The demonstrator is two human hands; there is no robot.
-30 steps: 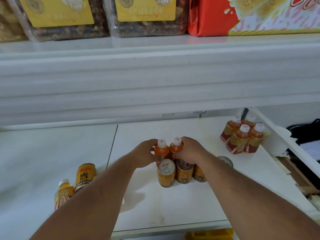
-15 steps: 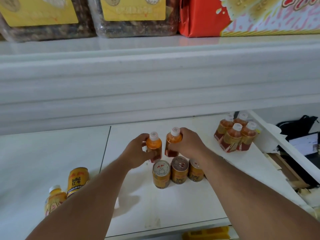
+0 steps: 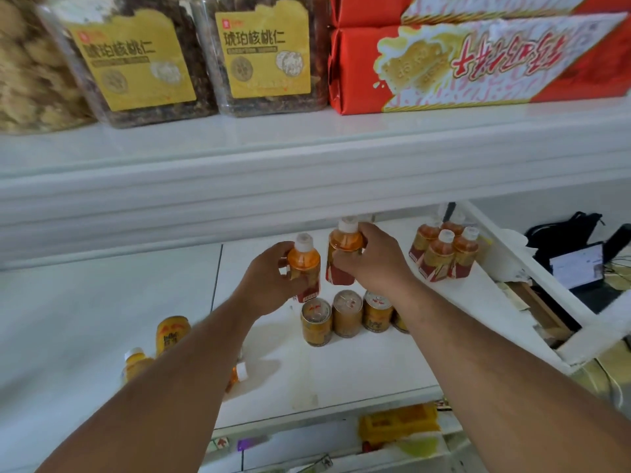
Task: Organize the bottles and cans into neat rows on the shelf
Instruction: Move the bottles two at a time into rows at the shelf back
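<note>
Two hands, one orange bottle apiece
Left hand (image 3: 269, 285) grips the left bottle (image 3: 304, 268), right hand (image 3: 372, 261) the right bottle (image 3: 343, 254); four cans (image 3: 346, 317) stand below.

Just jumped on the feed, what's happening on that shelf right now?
A person is sorting drinks on the white shelf. The left hand grips one orange bottle and the right hand another, both behind a row of cans. Four bottles stand grouped at right; strays remain at left.
</note>
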